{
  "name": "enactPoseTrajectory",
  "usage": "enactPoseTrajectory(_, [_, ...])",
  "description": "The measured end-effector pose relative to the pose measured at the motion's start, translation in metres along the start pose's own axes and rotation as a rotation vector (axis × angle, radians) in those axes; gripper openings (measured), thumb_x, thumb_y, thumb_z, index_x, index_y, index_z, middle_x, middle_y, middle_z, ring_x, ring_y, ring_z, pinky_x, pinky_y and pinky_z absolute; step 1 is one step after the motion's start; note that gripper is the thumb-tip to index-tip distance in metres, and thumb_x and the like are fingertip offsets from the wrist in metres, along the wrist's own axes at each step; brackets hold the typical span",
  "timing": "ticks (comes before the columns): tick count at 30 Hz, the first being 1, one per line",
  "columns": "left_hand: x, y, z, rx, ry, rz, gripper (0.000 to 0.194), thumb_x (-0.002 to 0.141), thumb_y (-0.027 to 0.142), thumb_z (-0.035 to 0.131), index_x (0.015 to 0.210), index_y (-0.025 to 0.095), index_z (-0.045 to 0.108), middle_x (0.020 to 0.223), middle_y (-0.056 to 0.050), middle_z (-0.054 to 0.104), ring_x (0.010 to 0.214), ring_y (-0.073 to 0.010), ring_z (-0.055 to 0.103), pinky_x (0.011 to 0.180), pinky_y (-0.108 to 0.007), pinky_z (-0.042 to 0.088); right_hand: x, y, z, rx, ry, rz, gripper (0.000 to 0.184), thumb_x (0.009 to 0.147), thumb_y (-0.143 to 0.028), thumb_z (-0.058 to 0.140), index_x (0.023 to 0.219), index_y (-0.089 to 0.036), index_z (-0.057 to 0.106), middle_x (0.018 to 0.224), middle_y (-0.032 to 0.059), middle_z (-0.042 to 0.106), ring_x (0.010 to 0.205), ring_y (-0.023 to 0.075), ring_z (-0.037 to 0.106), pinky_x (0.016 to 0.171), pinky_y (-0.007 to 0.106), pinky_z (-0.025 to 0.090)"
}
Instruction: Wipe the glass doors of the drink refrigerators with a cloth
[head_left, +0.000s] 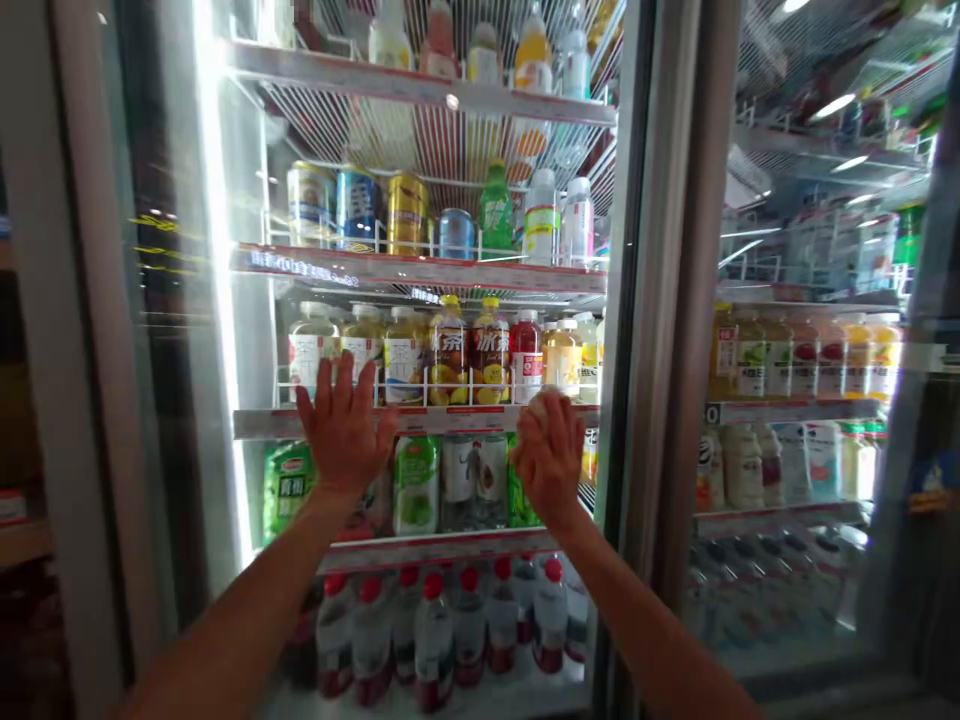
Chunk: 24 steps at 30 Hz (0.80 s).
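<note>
Inside the lit drinks fridge, my left hand [341,430] is raised in front of the left part of the middle shelf rail, fingers spread and holding nothing. Bottles with white labels [313,350] stand just behind it. At the right end of the same shelf rail [450,420] is my right hand [553,455], its fingers bent and closed. A small pale patch shows at its fingertips, too blurred to name. Close behind that hand are a red bottle [526,350] and a yellow drink bottle [564,360]. Whether either hand touches the rail, I cannot tell.
Upper shelves hold cans [407,215], a green bottle [496,212] and other drinks. Below are green packs [416,485] and several red-capped bottles [433,640]. A metal door frame [675,300] stands to the right, with another stocked fridge section beyond it.
</note>
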<state>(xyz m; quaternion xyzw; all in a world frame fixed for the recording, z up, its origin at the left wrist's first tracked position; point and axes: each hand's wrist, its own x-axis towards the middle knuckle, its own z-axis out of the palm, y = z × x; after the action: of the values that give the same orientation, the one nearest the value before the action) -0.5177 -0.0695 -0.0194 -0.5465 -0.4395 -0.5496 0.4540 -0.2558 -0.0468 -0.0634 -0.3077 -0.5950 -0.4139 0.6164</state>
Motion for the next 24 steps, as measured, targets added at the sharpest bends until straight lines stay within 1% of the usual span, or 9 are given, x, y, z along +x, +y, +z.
enactPoseTrajectory(5, [0.032,-0.006,-0.038,-0.153,0.086,-0.288,0.030,0.074,0.033,0.056,0.098,0.016,0.060,0.103,-0.010,0.062,0.096,-0.0210,0.057,0.088,-0.039,0.040,0.006,0.008,-0.003,-0.064,0.012,0.038,0.046,0.085,-0.019,0.045,0.131,-0.025,0.044,0.147,0.0078,0.028,0.134,0.0273,0.028,0.107,0.054,0.022])
enactPoseTrajectory(8, [0.049,-0.013,-0.080,-0.517,0.243,-0.690,0.021,0.062,0.028,0.065,0.070,0.018,0.048,0.055,0.006,0.045,0.048,-0.0066,0.041,0.051,-0.023,0.036,0.011,0.024,-0.010,-0.101,0.058,0.157,0.045,0.085,-0.017,0.043,0.130,-0.022,0.046,0.148,0.0099,0.025,0.135,0.0286,0.025,0.105,0.055,0.024])
enactPoseTrajectory(10, [0.042,-0.015,-0.103,-0.833,0.149,-0.821,0.032,0.057,0.027,0.067,0.062,0.021,0.035,0.047,0.011,0.029,0.040,-0.0039,0.027,0.042,-0.019,0.025,0.008,0.023,-0.013,-0.074,0.012,0.086,0.045,0.085,-0.017,0.044,0.129,-0.023,0.046,0.148,0.0092,0.025,0.136,0.0279,0.023,0.106,0.053,0.024])
enactPoseTrajectory(12, [0.021,-0.018,-0.118,-0.882,-0.189,-0.792,0.036,0.057,0.033,0.067,0.059,0.021,0.033,0.046,0.011,0.029,0.039,-0.0040,0.027,0.041,-0.019,0.026,0.002,0.018,-0.015,-0.035,-0.095,-0.068,0.047,0.084,-0.017,0.046,0.130,-0.026,0.044,0.148,0.0070,0.027,0.136,0.0255,0.024,0.108,0.051,0.022])
enactPoseTrajectory(15, [-0.015,-0.031,-0.127,-0.326,-0.595,-0.545,0.032,0.061,0.044,0.064,0.077,0.019,0.055,0.066,0.001,0.056,0.062,-0.0159,0.055,0.066,-0.033,0.046,-0.001,0.018,-0.015,-0.054,-0.100,-0.109,0.049,0.084,-0.019,0.048,0.132,-0.027,0.042,0.147,0.0065,0.029,0.134,0.0242,0.028,0.109,0.050,0.020])
enactPoseTrajectory(17, [-0.027,-0.038,-0.127,0.035,-0.547,-0.403,0.056,0.067,0.049,0.057,0.110,0.014,0.054,0.111,-0.015,0.059,0.107,-0.0328,0.053,0.093,-0.053,0.036,0.002,0.020,-0.012,-0.103,0.013,0.042,0.049,0.085,-0.019,0.046,0.133,-0.025,0.041,0.148,0.0090,0.027,0.135,0.0264,0.026,0.107,0.052,0.021])
enactPoseTrajectory(19, [-0.029,-0.037,-0.126,0.098,-0.406,-0.426,0.070,0.073,0.049,0.049,0.130,0.010,0.039,0.142,-0.020,0.030,0.133,-0.0357,0.024,0.104,-0.060,0.016,0.003,0.013,-0.009,-0.103,0.066,0.138,0.049,0.085,-0.018,0.044,0.134,-0.022,0.040,0.148,0.0106,0.026,0.136,0.0274,0.022,0.106,0.053,0.022])
enactPoseTrajectory(22, [-0.034,-0.018,-0.125,-0.304,-0.410,-0.696,0.065,0.080,0.050,0.035,0.127,0.007,0.043,0.136,-0.018,0.041,0.127,-0.0265,0.038,0.104,-0.048,0.028,-0.003,-0.007,-0.004,0.000,-0.086,-0.110,0.049,0.085,-0.020,0.046,0.133,-0.025,0.041,0.146,0.0067,0.032,0.136,0.0230,0.023,0.109,0.048,0.020])
enactPoseTrajectory(24, [-0.055,-0.001,-0.125,-0.690,-0.601,-0.888,0.062,0.081,0.054,0.029,0.119,0.012,0.053,0.112,-0.015,0.061,0.100,-0.0258,0.060,0.086,-0.044,0.047,-0.011,-0.013,-0.004,0.032,-0.161,-0.241,0.046,0.084,-0.022,0.050,0.129,-0.028,0.045,0.145,0.0038,0.035,0.136,0.0211,0.026,0.111,0.046,0.018])
